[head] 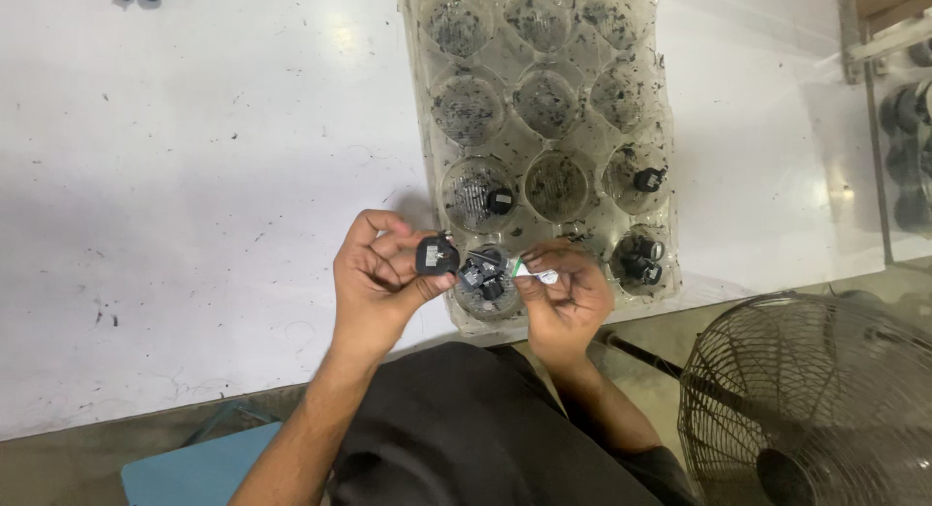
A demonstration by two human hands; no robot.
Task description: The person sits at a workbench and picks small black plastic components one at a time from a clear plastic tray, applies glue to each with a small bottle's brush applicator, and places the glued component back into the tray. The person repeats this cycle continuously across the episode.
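My left hand (377,283) pinches a small round black part (437,255) between thumb and fingers, just above the near end of a clear plastic cup tray (660,224). My right hand (566,297) grips a small white tube with a green band (532,271), its tip pointing left toward the black part. Between the hands, the nearest cup of the tray holds several small black parts (482,278). More black parts lie in cups at the right (641,256) and middle (500,201).
The tray lies on a white, speckled table (194,224). A wire fan guard (815,399) stands at the lower right. A second tray with dark round parts (911,156) sits at the far right. A blue surface (199,467) shows below the table edge.
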